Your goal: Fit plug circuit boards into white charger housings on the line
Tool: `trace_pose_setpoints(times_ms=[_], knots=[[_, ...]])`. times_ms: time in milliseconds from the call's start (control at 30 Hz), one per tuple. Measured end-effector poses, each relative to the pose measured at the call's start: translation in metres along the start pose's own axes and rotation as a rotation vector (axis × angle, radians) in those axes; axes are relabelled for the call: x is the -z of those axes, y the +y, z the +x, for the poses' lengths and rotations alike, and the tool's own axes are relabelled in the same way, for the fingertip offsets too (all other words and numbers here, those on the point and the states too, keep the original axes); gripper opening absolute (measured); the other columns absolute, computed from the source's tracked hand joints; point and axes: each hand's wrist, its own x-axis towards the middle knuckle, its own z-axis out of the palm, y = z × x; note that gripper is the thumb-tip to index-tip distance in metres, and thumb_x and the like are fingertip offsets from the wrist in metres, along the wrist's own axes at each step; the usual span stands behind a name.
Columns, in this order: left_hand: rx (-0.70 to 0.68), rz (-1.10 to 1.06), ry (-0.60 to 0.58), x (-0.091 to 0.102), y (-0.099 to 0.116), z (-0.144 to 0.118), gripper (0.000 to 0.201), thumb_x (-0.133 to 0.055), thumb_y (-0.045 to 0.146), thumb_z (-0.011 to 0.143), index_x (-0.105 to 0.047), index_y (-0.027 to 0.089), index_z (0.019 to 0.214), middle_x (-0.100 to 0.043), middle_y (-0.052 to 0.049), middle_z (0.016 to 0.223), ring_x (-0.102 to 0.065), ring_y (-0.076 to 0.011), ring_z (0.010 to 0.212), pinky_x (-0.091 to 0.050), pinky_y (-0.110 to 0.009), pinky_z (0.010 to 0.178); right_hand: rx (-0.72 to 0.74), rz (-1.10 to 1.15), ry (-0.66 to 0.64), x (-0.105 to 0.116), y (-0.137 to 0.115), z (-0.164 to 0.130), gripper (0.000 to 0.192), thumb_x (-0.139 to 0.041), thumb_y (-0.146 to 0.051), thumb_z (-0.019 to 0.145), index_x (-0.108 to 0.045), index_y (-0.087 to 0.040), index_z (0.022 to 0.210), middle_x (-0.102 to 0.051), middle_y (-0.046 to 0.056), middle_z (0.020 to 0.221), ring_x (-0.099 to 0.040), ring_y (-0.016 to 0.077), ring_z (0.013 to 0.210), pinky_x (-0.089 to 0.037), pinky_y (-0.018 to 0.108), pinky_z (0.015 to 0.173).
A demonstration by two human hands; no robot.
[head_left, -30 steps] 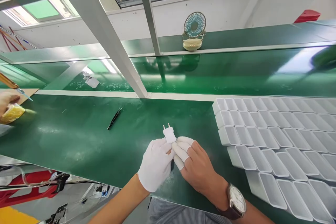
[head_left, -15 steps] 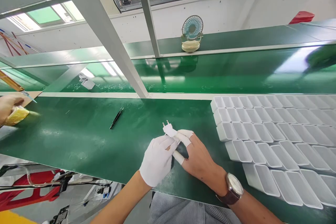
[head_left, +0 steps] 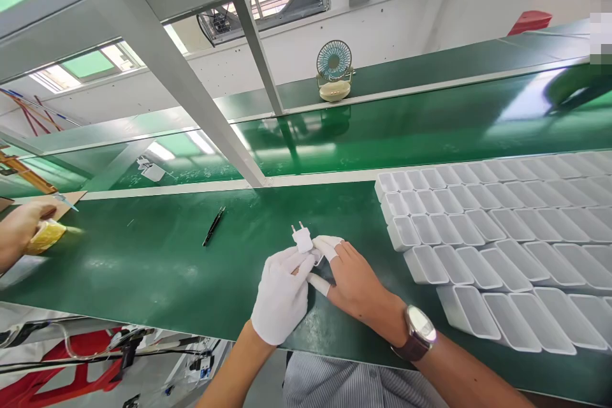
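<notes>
A white two-pin plug adapter [head_left: 303, 240] is between my hands, its pins pointing up and away from me. My left hand [head_left: 281, 299], in a white glove, pinches the plug adapter from below and the left. White finger covers sit on the fingers of my right hand [head_left: 356, 284], which are closed against the right side of the plug adapter. A small white edge [head_left: 317, 257] shows between the fingers; whether it belongs to the plug adapter I cannot tell. Black tweezers [head_left: 213, 227] lie on the green bench top [head_left: 157, 261] to the left.
Rows of white open bins [head_left: 473, 312] fill the right side. At far left, a co-worker's hand [head_left: 21, 236] holds something yellow [head_left: 46, 237]. Beyond a metal post [head_left: 191, 95] are a small fan [head_left: 335, 70] and a white object [head_left: 152, 170] on green surfaces.
The view has shifted and tilted a little. The plug adapter now stands more upright between my fingers, and my right fingers have slid slightly down its side. Both hands stay together.
</notes>
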Motion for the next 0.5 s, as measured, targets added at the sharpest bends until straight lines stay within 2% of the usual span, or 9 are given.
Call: trace_pose_setpoints(times_ms=[100,167,300,400,433,500], knots=[[-0.013,0.054,-0.016,-0.004,0.001,0.005,0.044,-0.046,0.001,0.091,-0.065,0.024,0.123,-0.071,-0.006,0.116,-0.061,-0.0278,0.112,-0.048,-0.045,0.093,0.005,-0.017,0.017,0.0,0.0,0.001,0.057,-0.064,-0.026,0.095,-0.042,-0.008,0.144,-0.062,0.021,0.129,-0.059,0.036,0.118,-0.056,0.055,0.1],[-0.024,0.046,-0.029,-0.007,-0.001,0.008,0.043,-0.045,0.002,0.092,-0.067,0.024,0.121,-0.072,-0.008,0.11,-0.064,-0.0274,0.106,-0.051,-0.042,0.088,-0.001,-0.03,0.024,0.002,-0.001,0.002,0.055,-0.064,-0.023,0.094,-0.044,-0.007,0.143,-0.063,0.022,0.126,-0.059,0.0361,0.116,-0.056,0.055,0.099],[-0.037,-0.046,-0.025,-0.007,-0.002,0.012,0.044,-0.043,-0.001,0.088,-0.07,0.023,0.113,-0.072,-0.009,0.106,-0.067,-0.0249,0.101,-0.054,-0.038,0.082,0.002,-0.059,0.0,0.005,-0.003,0.005,0.046,-0.062,-0.022,0.094,-0.051,-0.004,0.135,-0.064,0.023,0.12,-0.061,0.0356,0.108,-0.058,0.054,0.094],[-0.035,-0.157,-0.053,-0.004,-0.003,0.008,0.05,-0.039,-0.005,0.082,-0.069,0.024,0.111,-0.071,-0.008,0.103,-0.066,-0.0237,0.107,-0.055,-0.039,0.089,-0.02,-0.072,-0.023,0.003,-0.003,0.004,0.042,-0.061,-0.024,0.095,-0.054,-0.004,0.132,-0.065,0.022,0.119,-0.062,0.0349,0.106,-0.058,0.053,0.093],[-0.025,-0.177,-0.026,-0.004,-0.004,0.005,0.052,-0.039,-0.006,0.081,-0.069,0.024,0.111,-0.07,-0.007,0.104,-0.064,-0.0236,0.112,-0.054,-0.04,0.094,-0.036,-0.075,-0.024,0.001,-0.003,0.003,0.042,-0.061,-0.025,0.096,-0.055,-0.005,0.132,-0.066,0.021,0.119,-0.062,0.0347,0.105,-0.058,0.053,0.092],[0.034,-0.155,0.149,-0.007,-0.008,-0.005,0.051,-0.04,-0.005,0.082,-0.067,0.024,0.114,-0.068,-0.007,0.113,-0.061,-0.0241,0.119,-0.052,-0.043,0.102,-0.073,-0.071,-0.027,-0.001,-0.002,0.002,0.046,-0.062,-0.031,0.097,-0.054,-0.006,0.134,-0.066,0.02,0.118,-0.062,0.0346,0.105,-0.058,0.052,0.092]])
